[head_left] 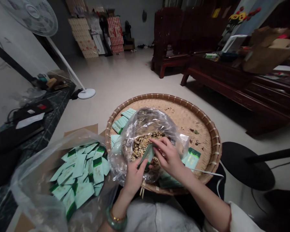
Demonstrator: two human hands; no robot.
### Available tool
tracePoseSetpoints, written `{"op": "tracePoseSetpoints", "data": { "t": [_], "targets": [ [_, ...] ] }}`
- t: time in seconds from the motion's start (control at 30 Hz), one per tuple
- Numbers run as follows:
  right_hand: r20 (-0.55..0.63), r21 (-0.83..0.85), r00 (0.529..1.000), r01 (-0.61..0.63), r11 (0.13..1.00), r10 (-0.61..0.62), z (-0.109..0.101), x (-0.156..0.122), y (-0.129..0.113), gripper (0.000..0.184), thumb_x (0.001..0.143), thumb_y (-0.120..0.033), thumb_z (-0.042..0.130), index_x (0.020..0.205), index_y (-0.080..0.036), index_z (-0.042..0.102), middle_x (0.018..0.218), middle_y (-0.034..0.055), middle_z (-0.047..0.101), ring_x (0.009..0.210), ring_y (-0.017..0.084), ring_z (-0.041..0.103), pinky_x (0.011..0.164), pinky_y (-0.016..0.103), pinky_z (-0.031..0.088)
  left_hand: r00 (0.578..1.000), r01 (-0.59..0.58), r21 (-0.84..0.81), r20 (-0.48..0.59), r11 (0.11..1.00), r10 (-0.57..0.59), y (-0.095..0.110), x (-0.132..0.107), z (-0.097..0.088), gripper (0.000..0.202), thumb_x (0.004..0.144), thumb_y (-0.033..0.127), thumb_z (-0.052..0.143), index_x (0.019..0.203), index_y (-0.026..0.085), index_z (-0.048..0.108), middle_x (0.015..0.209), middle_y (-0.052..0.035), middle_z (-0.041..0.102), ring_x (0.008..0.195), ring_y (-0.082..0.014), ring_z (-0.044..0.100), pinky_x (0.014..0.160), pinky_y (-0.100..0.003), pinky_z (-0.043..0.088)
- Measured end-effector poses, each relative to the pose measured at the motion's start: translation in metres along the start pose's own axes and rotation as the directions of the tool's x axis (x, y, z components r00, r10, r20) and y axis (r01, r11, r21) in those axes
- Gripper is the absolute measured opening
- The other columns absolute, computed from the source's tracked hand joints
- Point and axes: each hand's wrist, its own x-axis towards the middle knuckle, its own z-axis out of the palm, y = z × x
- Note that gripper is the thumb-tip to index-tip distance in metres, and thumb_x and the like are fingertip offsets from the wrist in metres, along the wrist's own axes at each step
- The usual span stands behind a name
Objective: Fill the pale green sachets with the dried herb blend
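My left hand [134, 175] grips a small pale green paper packet [149, 153] between thumb and fingers, holding it tilted over an open clear plastic bag [125, 145]. At the packet's upper end, the fingers of my right hand [168, 155] are closed on its edge; their tips are partly hidden. Below both hands, a dry, coarse mix of pale and dark bits [141, 145] fills the bag. The bag rests in a round woven bamboo tray [195, 112]. Flat green packets [192, 158] lie in the tray right of the bag, and stacks of packets [120, 124] lie to its left.
To the left, a large clear bag [31, 180] holds many plump green packets [79, 170]. A white standing fan [86, 93] is beyond it, beside a dark marble ledge [60, 106]. A dark round stand base [247, 166] and a wooden table [222, 80] are on the right.
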Motion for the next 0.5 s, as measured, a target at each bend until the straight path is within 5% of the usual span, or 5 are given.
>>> {"op": "tracePoseSetpoints", "data": {
  "t": [0.27,0.5],
  "targets": [
    [-0.081,-0.279,0.947,0.277,0.919,-0.310,0.013,-0.005,0.011,0.056,0.089,-0.007,0.050,0.141,-0.025,0.041,0.113,0.0126,0.062,0.104,0.025,0.056,0.086,0.043,0.051,0.977,0.206,-0.162,0.098,0.965,-0.192,0.001,-0.001,-0.008,0.041,0.077,0.048,0.062,0.087,0.010,0.072,0.067,-0.0082,0.074,0.058,-0.0198,0.068,0.059,-0.027,0.053],
    [-0.093,-0.209,0.956,0.253,0.945,-0.277,0.018,-0.006,0.011,0.037,0.090,-0.010,0.051,0.125,-0.021,0.055,0.114,0.0121,0.064,0.105,0.024,0.056,0.088,0.043,0.050,0.965,0.249,-0.201,0.134,0.947,-0.225,0.000,-0.003,-0.006,0.040,0.076,0.048,0.062,0.085,0.010,0.071,0.072,-0.0093,0.075,0.057,-0.0195,0.068,0.061,-0.030,0.055]
  ]
}}
